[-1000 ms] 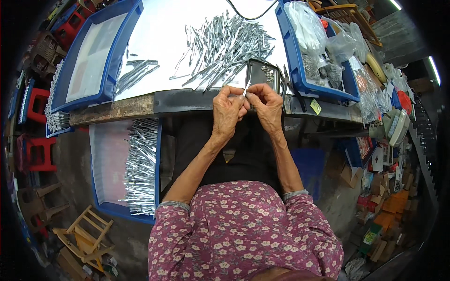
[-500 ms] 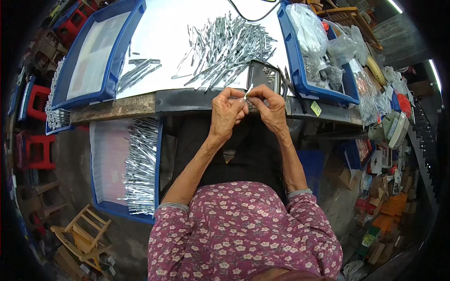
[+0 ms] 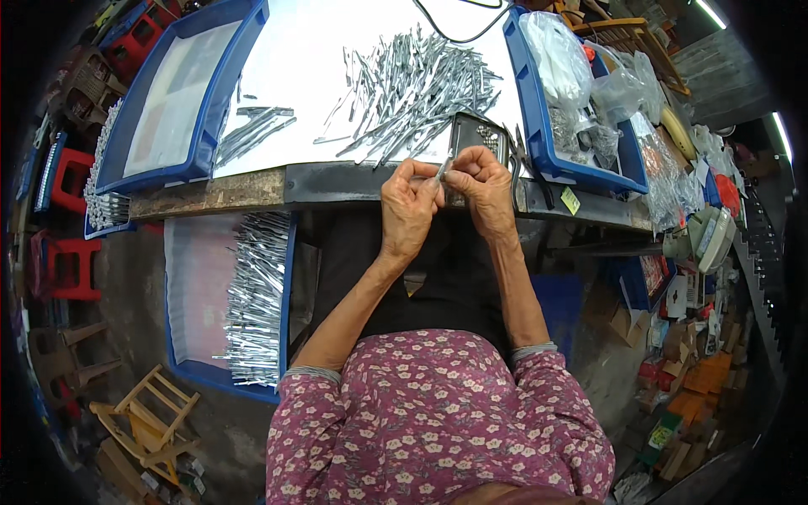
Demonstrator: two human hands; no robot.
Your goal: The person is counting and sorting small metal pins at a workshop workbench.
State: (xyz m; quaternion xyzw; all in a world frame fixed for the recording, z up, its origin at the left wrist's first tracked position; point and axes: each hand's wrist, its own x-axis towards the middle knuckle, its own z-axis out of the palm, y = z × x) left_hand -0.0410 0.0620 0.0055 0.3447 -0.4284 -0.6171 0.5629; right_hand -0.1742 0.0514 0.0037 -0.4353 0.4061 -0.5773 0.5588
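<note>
At the table's front edge my two hands meet, fingers pinched. My left hand (image 3: 409,206) grips a slim silvery metal strip (image 3: 443,171) that points up between the fingertips. My right hand (image 3: 486,192) pinches close against the same strip; its thumb and forefinger are closed, and whether they hold a small part too is hidden. Just beyond the hands, a dark tray (image 3: 468,126) holds several tiny shiny pieces. A large heap of similar metal strips (image 3: 421,93) lies on the white tabletop (image 3: 311,67). A smaller bunch of strips (image 3: 251,133) lies farther left.
Pliers (image 3: 520,151) lie right of the dark tray. A blue bin (image 3: 627,164) with plastic bags stands at the right, a shallow blue bin (image 3: 198,139) at the left. Below the table, another blue bin (image 3: 288,320) holds many strips. A wooden stool (image 3: 156,421) stands lower left.
The strip between my fingertips is turned a little and looks less bright. My right fingers have curled in closer to it. The whole view has shifted slightly.
</note>
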